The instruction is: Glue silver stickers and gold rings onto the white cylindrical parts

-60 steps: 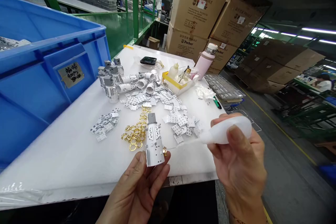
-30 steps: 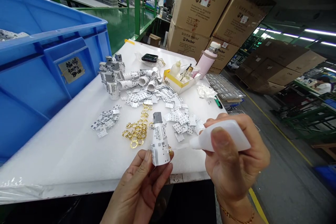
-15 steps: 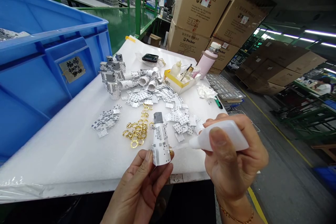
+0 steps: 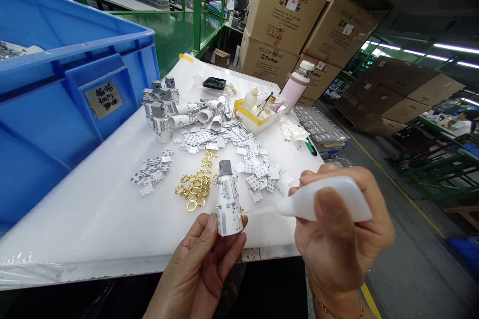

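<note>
Upright between the thumb and fingers of my left hand [image 4: 204,254] is a white cone-shaped model part [image 4: 229,204] with a grey block on top. A bit of gold shows at its lower right side. My right hand [image 4: 342,239] is wrapped round a white squeeze bottle [image 4: 344,199], tilted with its thin, blurred nozzle pointing left toward the model part; whether the tip touches cannot be made out. Gold rings [image 4: 196,189] lie in a heap left of the model part. Small flat white-grey plates [image 4: 258,174] are spread behind and right of it, and a smaller pile of plates [image 4: 152,172] lies left.
More model parts [image 4: 160,114] stand and lie at the back left. A large blue bin [image 4: 138,79] borders the left side. Behind are a yellow-edged tray [image 4: 254,123] with bottles, a phone [image 4: 214,82], a pink flask [image 4: 294,90] and crumpled tissue [image 4: 294,131]. Cartons [image 4: 284,15] stand beyond.
My right hand has moved a little to the right with the squeeze bottle, drawing its nozzle back from the model part. My left hand and the model part stay nearly still.
</note>
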A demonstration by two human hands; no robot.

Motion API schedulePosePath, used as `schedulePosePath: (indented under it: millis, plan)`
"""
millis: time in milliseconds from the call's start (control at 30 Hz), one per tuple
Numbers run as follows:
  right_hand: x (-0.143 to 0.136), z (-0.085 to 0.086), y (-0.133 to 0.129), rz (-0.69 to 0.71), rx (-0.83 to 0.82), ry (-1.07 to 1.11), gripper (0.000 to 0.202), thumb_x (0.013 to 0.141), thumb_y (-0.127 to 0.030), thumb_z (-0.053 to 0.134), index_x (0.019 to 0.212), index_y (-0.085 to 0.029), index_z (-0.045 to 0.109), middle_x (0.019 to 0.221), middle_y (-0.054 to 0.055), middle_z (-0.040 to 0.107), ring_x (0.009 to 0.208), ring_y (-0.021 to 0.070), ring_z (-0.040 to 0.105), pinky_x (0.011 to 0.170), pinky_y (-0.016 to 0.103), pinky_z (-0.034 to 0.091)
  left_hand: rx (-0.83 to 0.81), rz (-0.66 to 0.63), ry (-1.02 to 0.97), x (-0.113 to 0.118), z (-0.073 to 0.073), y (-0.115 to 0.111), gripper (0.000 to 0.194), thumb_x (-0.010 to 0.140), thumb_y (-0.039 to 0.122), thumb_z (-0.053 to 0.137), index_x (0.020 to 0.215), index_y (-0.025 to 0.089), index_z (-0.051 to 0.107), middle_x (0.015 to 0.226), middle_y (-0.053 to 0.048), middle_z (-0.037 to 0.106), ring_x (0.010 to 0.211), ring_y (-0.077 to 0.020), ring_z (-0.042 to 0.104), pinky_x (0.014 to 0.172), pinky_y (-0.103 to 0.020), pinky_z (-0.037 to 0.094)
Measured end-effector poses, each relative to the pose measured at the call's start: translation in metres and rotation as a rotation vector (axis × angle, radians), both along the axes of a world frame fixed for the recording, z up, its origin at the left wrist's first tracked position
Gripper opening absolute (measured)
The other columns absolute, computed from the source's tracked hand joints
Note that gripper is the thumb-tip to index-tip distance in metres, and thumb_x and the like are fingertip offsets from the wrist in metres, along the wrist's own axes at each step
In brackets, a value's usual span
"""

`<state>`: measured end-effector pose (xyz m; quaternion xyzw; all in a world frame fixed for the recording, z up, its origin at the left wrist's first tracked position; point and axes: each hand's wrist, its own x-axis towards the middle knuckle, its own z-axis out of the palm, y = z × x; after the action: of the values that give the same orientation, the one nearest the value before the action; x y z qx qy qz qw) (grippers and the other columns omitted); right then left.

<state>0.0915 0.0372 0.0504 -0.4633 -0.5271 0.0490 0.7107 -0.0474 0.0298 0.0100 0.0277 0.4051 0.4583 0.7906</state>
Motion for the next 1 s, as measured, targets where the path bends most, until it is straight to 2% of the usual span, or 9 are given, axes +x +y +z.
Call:
schedulePosePath:
  millis: [100, 200, 400, 667, 800, 1000]
  plan:
    - [0.0003, 0.0001, -0.0034, -0.013, 0.031, 0.005, 0.016, 0.091, -0.03, 0.064, 0.079, -0.019, 0.065, 0.065, 0.0, 0.055, 0.059, 0.0144, 0.05, 0.05, 0.028, 0.043, 0.004, -0.005, -0.018, -0.0003, -0.0005, 0.0002, 0.004, 0.087, 0.014, 0.067, 0.086, 0.018, 0.066, 0.102, -0.009, 0.073, 0.094, -0.0228, 0.073, 0.098, -0.046, 0.055]
    - [0.0015, -0.0007, -0.0048, 0.035, -0.014, -0.031, 0.014, 0.091, -0.027, 0.065, 0.079, -0.019, 0.065, 0.063, -0.001, 0.055, 0.055, 0.0125, 0.049, 0.047, 0.025, 0.04, 0.001, -0.002, -0.02, 0.0006, -0.0002, 0.0013, 0.005, 0.086, 0.014, 0.068, 0.085, 0.019, 0.066, 0.097, -0.007, 0.072, 0.096, -0.0242, 0.073, 0.098, -0.047, 0.055]
    - [0.0028, -0.0026, -0.0024, 0.033, -0.043, -0.074, 0.017, 0.091, -0.029, 0.064, 0.077, -0.019, 0.063, 0.062, -0.002, 0.054, 0.049, 0.0103, 0.046, 0.042, 0.023, 0.034, 0.007, 0.006, -0.015, 0.0018, -0.0012, 0.002, 0.006, 0.087, 0.015, 0.068, 0.084, 0.019, 0.066, 0.092, -0.005, 0.071, 0.095, -0.0243, 0.073, 0.099, -0.048, 0.054]
    - [0.0027, -0.0003, -0.0009, 0.085, -0.033, -0.069, 0.013, 0.089, -0.023, 0.064, 0.078, -0.018, 0.062, 0.063, -0.002, 0.053, 0.05, 0.0096, 0.045, 0.04, 0.023, 0.033, 0.006, -0.001, -0.017, 0.002, -0.0007, 0.0002, 0.005, 0.087, 0.015, 0.068, 0.084, 0.018, 0.066, 0.097, -0.007, 0.072, 0.098, -0.0235, 0.073, 0.1, -0.048, 0.053]
    - [0.0032, -0.001, -0.0015, 0.086, -0.039, -0.079, 0.011, 0.089, -0.023, 0.063, 0.079, -0.018, 0.063, 0.063, -0.002, 0.053, 0.05, 0.0102, 0.045, 0.04, 0.023, 0.033, 0.002, 0.02, -0.017, -0.0003, 0.0015, -0.0007, 0.007, 0.088, 0.013, 0.067, 0.082, 0.018, 0.066, 0.092, -0.006, 0.072, 0.093, -0.022, 0.073, 0.099, -0.048, 0.054]
    - [0.0009, -0.0005, -0.0033, 0.083, -0.041, -0.035, 0.013, 0.089, -0.026, 0.065, 0.078, -0.019, 0.065, 0.065, -0.001, 0.055, 0.053, 0.0117, 0.049, 0.042, 0.022, 0.037, -0.002, 0.009, -0.025, 0.0025, 0.0013, 0.0029, 0.006, 0.087, 0.013, 0.068, 0.085, 0.018, 0.067, 0.098, -0.008, 0.074, 0.093, -0.023, 0.074, 0.098, -0.047, 0.056]
